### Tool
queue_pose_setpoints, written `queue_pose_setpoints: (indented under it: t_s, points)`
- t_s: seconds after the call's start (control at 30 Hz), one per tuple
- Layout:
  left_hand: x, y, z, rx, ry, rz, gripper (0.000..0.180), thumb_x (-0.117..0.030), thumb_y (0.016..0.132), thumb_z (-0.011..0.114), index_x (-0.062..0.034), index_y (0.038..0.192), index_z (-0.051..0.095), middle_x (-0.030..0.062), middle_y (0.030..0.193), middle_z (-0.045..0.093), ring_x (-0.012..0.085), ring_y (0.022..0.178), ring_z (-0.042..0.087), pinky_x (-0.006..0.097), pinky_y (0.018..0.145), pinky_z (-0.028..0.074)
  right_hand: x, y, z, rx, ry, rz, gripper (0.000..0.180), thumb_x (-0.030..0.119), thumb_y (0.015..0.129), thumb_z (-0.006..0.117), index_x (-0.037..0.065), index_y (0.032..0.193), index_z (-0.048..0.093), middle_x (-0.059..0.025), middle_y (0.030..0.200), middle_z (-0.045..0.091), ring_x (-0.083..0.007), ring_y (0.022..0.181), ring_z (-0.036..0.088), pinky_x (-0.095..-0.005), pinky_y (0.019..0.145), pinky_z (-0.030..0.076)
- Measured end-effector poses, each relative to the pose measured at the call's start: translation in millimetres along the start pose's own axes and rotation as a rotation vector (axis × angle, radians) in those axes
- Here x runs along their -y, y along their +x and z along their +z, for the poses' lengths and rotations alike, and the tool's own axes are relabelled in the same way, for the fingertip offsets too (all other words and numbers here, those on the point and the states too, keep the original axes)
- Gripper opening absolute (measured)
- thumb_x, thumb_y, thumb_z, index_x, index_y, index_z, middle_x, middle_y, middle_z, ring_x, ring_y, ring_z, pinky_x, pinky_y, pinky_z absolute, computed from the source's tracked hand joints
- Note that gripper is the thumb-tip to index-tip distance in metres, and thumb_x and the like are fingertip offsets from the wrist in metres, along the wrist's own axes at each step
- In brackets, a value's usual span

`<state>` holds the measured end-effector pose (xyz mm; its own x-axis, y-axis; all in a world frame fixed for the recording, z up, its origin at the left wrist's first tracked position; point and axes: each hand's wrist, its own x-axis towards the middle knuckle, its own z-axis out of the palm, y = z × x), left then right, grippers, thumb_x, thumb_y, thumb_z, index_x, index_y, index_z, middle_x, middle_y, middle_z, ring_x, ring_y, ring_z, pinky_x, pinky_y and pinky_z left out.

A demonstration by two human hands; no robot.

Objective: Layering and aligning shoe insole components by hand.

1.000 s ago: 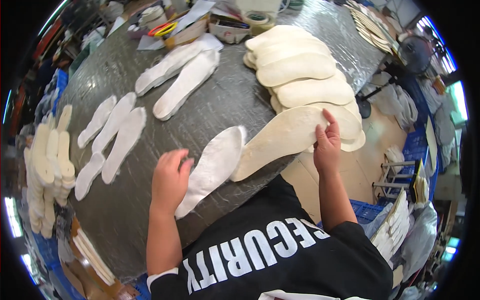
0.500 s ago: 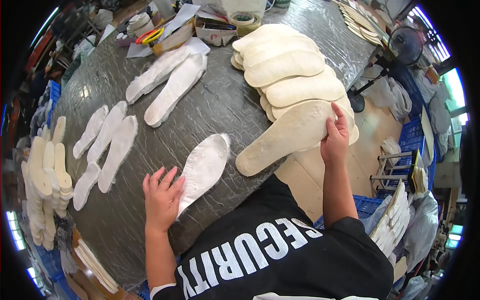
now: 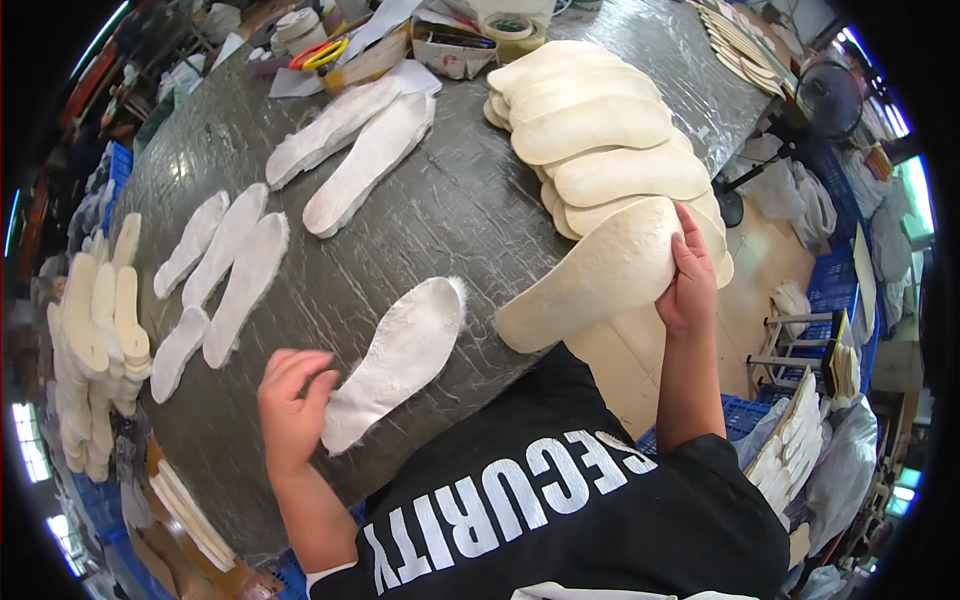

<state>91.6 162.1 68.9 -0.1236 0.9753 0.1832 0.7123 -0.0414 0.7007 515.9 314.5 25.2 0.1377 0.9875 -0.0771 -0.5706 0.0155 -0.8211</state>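
My right hand grips the wide end of a cream insole, fingers behind and thumb in front. That insole is tilted up at the table's near edge, its narrow end toward the left. Behind it lies a stack of cream insoles, overlapping in rows. A white fluffy-edged insole lies flat between my hands. Just left of its narrow end hovers my left hand, empty, with loosely bent fingers and the thumb held apart.
More white insoles lie on the dark table at left, with a white pair farther back. Scissors, tape and boxes stand at the far edge. Cream insoles are piled beyond the left edge; a fan is at right.
My left hand has come away from the white insole, which has turned slightly. My right hand has raised and tilted the cream insole off the stack. The whole view has shifted a little.
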Motion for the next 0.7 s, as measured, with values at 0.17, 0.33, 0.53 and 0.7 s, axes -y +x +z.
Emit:
queue_pose_setpoints:
  t_s: [0.17,0.33,0.53,0.7]
  points:
    - [-74,51,83,0.247,-0.334,0.270,0.042,-0.019,0.080,0.079,0.0015,0.114,0.065,0.0157,0.109,0.068,0.0245,0.090,0.063,0.035,0.079,0.051,6,-8,30,0.205,0.142,0.091,0.042,0.003,0.102,0.042,0.001,0.143,0.040,-0.0174,0.134,0.056,-0.0245,0.118,0.060,-0.0374,0.098,0.053]
    - [-71,44,128,0.656,-0.787,-0.273,0.028,-0.018,0.084,0.075,0.0027,0.102,0.069,0.0079,0.088,0.070,0.0099,0.075,0.060,0.028,0.067,0.048,4,-7,44,0.194,0.137,-0.009,0.041,0.005,0.102,0.045,0.001,0.143,0.040,-0.0172,0.131,0.058,-0.0239,0.115,0.062,-0.0372,0.097,0.054]
    - [-51,34,112,0.745,-0.668,-0.340,0.033,-0.021,0.091,0.071,0.0043,0.111,0.066,0.0048,0.094,0.070,0.0087,0.084,0.064,0.024,0.074,0.050,-9,-6,25,0.127,0.027,-0.025,0.043,0.005,0.100,0.051,0.000,0.142,0.041,-0.0155,0.125,0.062,-0.0207,0.112,0.063,-0.0347,0.094,0.055]
    - [-45,-4,91,0.472,-1.291,-0.241,0.048,-0.028,0.092,0.071,0.0059,0.124,0.058,0.0029,0.104,0.068,0.0078,0.091,0.059,0.025,0.081,0.048,-18,-5,32,0.120,-0.025,0.030,0.046,0.002,0.098,0.053,-0.001,0.142,0.040,-0.0155,0.122,0.063,-0.0204,0.110,0.064,-0.0339,0.094,0.054]
